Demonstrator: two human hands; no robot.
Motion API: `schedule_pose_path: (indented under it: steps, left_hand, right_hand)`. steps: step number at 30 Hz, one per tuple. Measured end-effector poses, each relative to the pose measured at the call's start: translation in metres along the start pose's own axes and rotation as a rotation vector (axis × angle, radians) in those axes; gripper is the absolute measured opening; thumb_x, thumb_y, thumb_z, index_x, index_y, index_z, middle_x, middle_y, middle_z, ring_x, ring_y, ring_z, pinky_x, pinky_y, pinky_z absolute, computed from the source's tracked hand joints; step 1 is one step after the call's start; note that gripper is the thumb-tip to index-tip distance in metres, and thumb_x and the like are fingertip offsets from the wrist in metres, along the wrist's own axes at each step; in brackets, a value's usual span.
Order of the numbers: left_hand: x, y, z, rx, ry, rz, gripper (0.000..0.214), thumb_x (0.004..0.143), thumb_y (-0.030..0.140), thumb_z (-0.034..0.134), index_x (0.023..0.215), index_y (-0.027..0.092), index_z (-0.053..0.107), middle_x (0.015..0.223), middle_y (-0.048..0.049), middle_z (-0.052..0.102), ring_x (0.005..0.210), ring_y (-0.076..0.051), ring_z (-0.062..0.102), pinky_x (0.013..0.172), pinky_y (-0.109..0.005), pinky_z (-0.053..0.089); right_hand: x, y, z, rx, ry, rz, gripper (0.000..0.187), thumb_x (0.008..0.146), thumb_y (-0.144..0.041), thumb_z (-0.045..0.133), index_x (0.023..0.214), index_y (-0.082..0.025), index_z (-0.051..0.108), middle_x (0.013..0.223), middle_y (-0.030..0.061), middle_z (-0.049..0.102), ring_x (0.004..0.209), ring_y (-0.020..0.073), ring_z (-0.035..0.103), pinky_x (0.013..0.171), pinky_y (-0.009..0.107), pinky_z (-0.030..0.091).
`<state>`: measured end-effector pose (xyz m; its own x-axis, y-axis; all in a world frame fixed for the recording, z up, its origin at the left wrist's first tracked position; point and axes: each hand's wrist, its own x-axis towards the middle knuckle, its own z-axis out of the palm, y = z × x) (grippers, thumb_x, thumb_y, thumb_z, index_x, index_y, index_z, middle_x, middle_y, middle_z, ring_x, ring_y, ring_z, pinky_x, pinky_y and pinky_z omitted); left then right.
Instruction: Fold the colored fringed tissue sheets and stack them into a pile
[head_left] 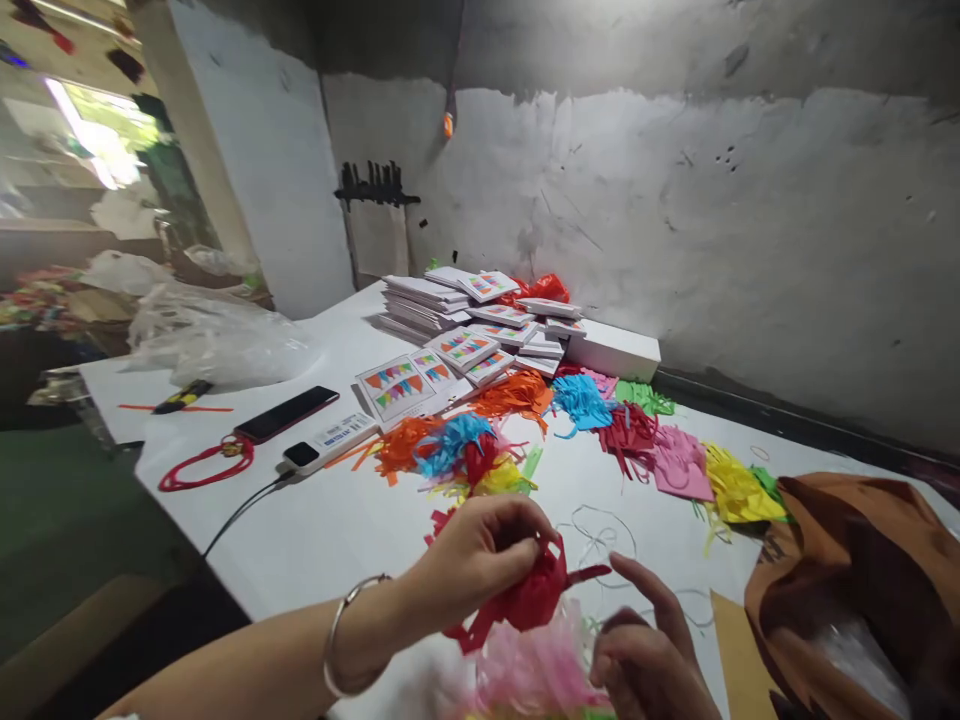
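- Head view: the left hand, with a silver bangle at the wrist, is closed in a pinch on a crumpled red fringed tissue-paper piece, held just above the near edge of the white table.
- The right hand is just right of the red piece, fingers loosely spread and forefinger extended toward its tip; it holds nothing.
- A pink fringed tissue-paper bundle sits directly below the red piece; a thin looped string lies just beyond it.
- Heaps of coloured fringed paper lie beyond the red piece, with stacks of white printed cards farther still. A black phone is well to its left and an orange-brown cloth bag to its right.
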<state>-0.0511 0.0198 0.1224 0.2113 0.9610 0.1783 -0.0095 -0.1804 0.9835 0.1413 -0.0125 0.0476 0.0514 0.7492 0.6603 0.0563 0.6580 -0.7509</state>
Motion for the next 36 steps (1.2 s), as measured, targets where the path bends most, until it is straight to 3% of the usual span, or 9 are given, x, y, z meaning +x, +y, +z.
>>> schedule_pose_path:
  steps: [4, 7, 9, 12, 15, 19, 22, 27, 36]
  left_hand:
    - [-0.015, -0.029, 0.021, 0.062, -0.139, -0.056, 0.011, 0.081, 0.018, 0.063, 0.083, 0.017, 0.074, 0.074, -0.0039, 0.069, 0.067, -0.016, 0.060, 0.063, -0.024, 0.047]
    - [-0.019, -0.032, 0.020, 0.249, -0.183, 0.045, 0.017, 0.089, 0.023, 0.064, 0.092, 0.023, 0.080, 0.110, -0.0117, 0.071, 0.103, -0.025, 0.062, 0.091, -0.031, 0.047]
    - [-0.020, -0.031, 0.021, 0.263, -0.212, 0.041, 0.020, 0.092, 0.030, 0.063, 0.102, 0.026, 0.080, 0.121, -0.0124, 0.067, 0.115, -0.027, 0.057, 0.101, -0.033, 0.041]
    - [-0.020, -0.036, 0.031, 0.033, -0.312, -0.135, 0.022, 0.092, 0.040, 0.066, 0.095, 0.022, 0.078, 0.092, -0.0085, 0.070, 0.086, -0.022, 0.062, 0.079, -0.029, 0.047]
    - [-0.022, -0.049, 0.044, -0.342, -0.224, -0.316, 0.029, 0.082, 0.045, 0.077, 0.084, 0.016, 0.074, 0.075, -0.0032, 0.065, 0.068, -0.014, 0.059, 0.064, -0.021, 0.044]
    - [-0.026, -0.059, 0.053, -0.708, -0.144, -0.463, 0.027, 0.076, 0.034, 0.086, 0.090, 0.014, 0.073, 0.073, -0.0031, 0.067, 0.064, -0.010, 0.063, 0.063, -0.017, 0.047]
    - [-0.028, -0.059, 0.056, -0.886, -0.182, -0.500, 0.023, 0.080, 0.027, 0.083, 0.095, 0.015, 0.070, 0.073, -0.0051, 0.070, 0.064, -0.012, 0.068, 0.065, -0.019, 0.052]
    - [-0.027, -0.063, 0.059, -0.991, -0.206, -0.497, 0.012, 0.087, 0.020, 0.075, 0.091, 0.014, 0.065, 0.071, -0.0069, 0.071, 0.063, -0.012, 0.070, 0.063, -0.019, 0.054]
    - [-0.028, -0.066, 0.058, -0.993, -0.224, -0.484, 0.013, 0.088, 0.021, 0.075, 0.091, 0.014, 0.065, 0.072, -0.0056, 0.071, 0.065, -0.012, 0.070, 0.065, -0.020, 0.056]
  right_hand:
    - [0.007, -0.020, -0.001, 0.138, -0.087, 0.305, 0.020, 0.096, -0.036, 0.062, 0.083, -0.022, 0.067, 0.091, 0.0035, 0.064, 0.050, 0.0065, 0.049, 0.046, 0.021, 0.041]
    - [0.003, -0.018, -0.006, 0.182, -0.074, 0.448, 0.024, 0.093, -0.040, 0.065, 0.078, -0.021, 0.067, 0.089, 0.0019, 0.064, 0.048, 0.0049, 0.044, 0.044, 0.019, 0.037]
    - [-0.001, -0.016, -0.007, 0.192, -0.076, 0.493, 0.026, 0.091, -0.043, 0.066, 0.077, -0.021, 0.067, 0.091, 0.0026, 0.065, 0.047, 0.0044, 0.042, 0.044, 0.019, 0.037]
    - [-0.007, -0.014, -0.008, 0.175, -0.079, 0.536, 0.032, 0.090, -0.049, 0.065, 0.077, -0.020, 0.065, 0.099, 0.0054, 0.067, 0.045, 0.0044, 0.042, 0.042, 0.019, 0.038]
    - [-0.010, -0.015, -0.013, 0.084, 0.028, 0.553, 0.034, 0.091, -0.051, 0.063, 0.079, -0.020, 0.064, 0.107, 0.0084, 0.069, 0.049, 0.0063, 0.048, 0.049, 0.021, 0.044]
    - [-0.015, -0.018, -0.021, -0.096, 0.086, 0.609, 0.033, 0.089, -0.052, 0.064, 0.086, -0.020, 0.068, 0.065, -0.0011, 0.060, 0.051, 0.0106, 0.048, 0.048, 0.020, 0.039]
    - [-0.020, -0.020, -0.023, -0.179, 0.004, 0.553, 0.033, 0.090, -0.052, 0.061, 0.084, -0.020, 0.070, 0.060, -0.0013, 0.058, 0.053, 0.0120, 0.051, 0.051, 0.021, 0.039]
    - [-0.026, -0.017, -0.021, -0.200, -0.052, 0.559, 0.037, 0.092, -0.053, 0.057, 0.077, -0.021, 0.067, 0.064, 0.0009, 0.062, 0.056, 0.0136, 0.055, 0.054, 0.021, 0.043]
    - [-0.028, -0.015, -0.022, -0.153, -0.048, 0.573, 0.037, 0.092, -0.053, 0.057, 0.076, -0.020, 0.066, 0.062, 0.0012, 0.061, 0.053, 0.0131, 0.051, 0.050, 0.021, 0.040]
